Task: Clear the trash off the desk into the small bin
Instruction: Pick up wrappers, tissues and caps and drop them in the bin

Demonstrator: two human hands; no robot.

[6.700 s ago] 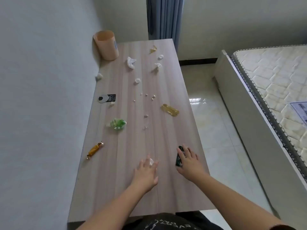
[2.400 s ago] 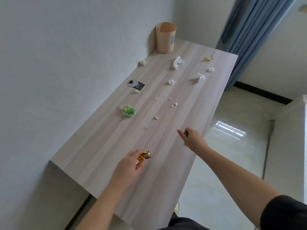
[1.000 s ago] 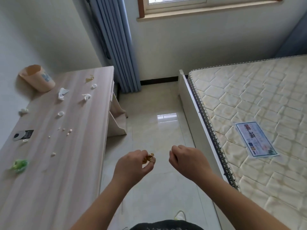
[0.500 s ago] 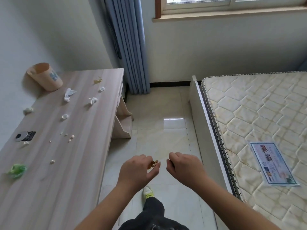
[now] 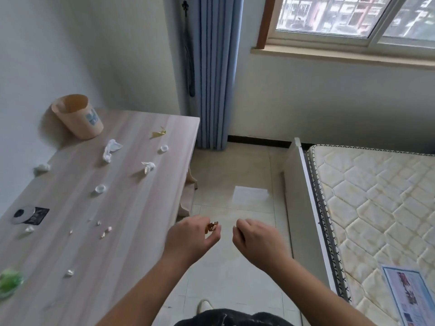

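Observation:
My left hand [image 5: 190, 238] is shut on a gold candy wrapper [image 5: 211, 226] whose end sticks out past the fingertips. My right hand [image 5: 256, 241] is a closed fist beside it; the dark packet it took from the desk is hidden inside. Both hands hang over the tiled floor, right of the wooden desk [image 5: 131, 208]. The small peach bin [image 5: 77, 116] stands open at the desk's far left corner. On the desk lie crumpled tissues [image 5: 110, 149] [image 5: 147, 166], a yellow scrap [image 5: 159, 133], a green wrapper [image 5: 9, 281] and several crumbs [image 5: 104, 231].
A black tag with a silver disc [image 5: 30, 215] lies at the desk's left edge by the wall. A bare mattress [image 5: 376, 208] with a leaflet [image 5: 409, 295] fills the right. A blue curtain [image 5: 211, 78] hangs behind the desk. Tiled floor [image 5: 235, 267] runs between desk and bed.
Both hands took trash from the desk and came off it over the floor. In the last half second the view has tilted up and the desk's far end looks nearer.

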